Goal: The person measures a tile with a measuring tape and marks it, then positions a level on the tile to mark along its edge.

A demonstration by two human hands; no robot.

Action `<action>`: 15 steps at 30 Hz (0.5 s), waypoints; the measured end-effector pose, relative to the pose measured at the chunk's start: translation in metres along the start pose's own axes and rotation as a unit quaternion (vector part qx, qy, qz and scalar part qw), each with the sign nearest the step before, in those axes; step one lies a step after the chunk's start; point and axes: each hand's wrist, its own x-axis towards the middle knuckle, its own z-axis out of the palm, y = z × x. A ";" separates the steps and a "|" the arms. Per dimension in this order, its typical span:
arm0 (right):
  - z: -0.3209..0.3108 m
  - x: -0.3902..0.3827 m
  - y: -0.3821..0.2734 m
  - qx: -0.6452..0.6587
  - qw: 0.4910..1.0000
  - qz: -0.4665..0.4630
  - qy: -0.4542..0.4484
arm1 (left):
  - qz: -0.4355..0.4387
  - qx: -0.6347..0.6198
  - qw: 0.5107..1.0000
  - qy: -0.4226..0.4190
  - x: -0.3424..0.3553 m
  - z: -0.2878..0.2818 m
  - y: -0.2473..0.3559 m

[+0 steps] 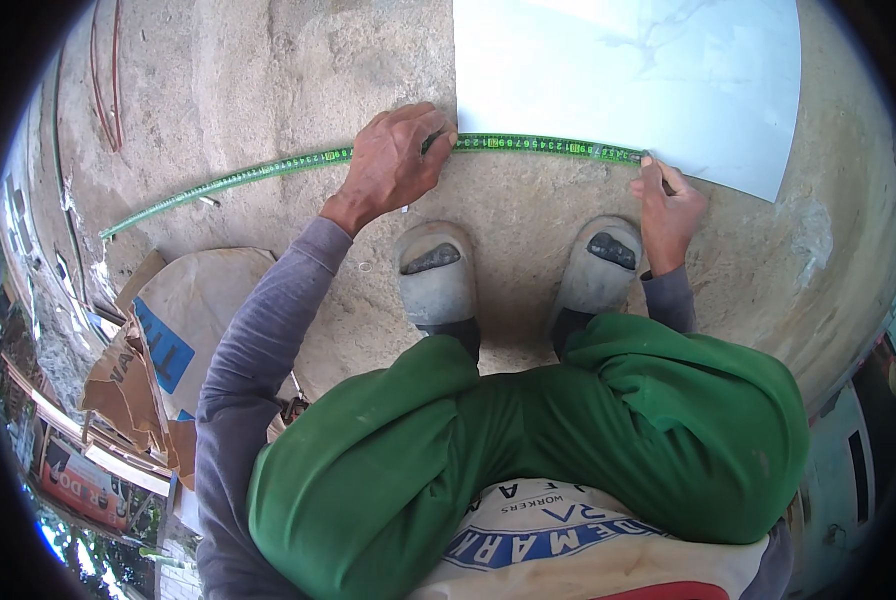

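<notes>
A green measuring tape [528, 144] lies stretched across the ground, its right part running along the near edge of a white sheet [648, 80]. My left hand [398, 155] is closed on the tape at the sheet's near left corner, fingertips pressed down beside the edge. At the tape's right end, my right hand [671, 205] pinches the tip against the sheet's near edge. Something thin and dark shows between those right fingers, too small to name. Beyond my left hand, the tape's free length curves off to the left over bare concrete.
Grey slippers [438, 285] on my feet stand just behind the tape, below my bent knees in green trousers [368, 450]. Torn cardboard and a pale sack [203, 300] lie to the left. Thin reddish rods [118, 80] rest at the far left.
</notes>
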 end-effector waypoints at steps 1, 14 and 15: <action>0.000 0.000 0.000 -0.012 1.000 -0.002 -0.005 | -0.002 -0.002 1.000 0.004 -0.001 0.001 -0.001; 0.003 -0.002 -0.003 -0.041 0.999 0.004 -0.008 | -0.007 0.003 1.000 0.014 -0.002 0.000 0.001; 0.003 -0.002 -0.002 -0.043 0.999 -0.015 -0.005 | -0.004 0.002 1.000 0.013 -0.002 0.000 0.001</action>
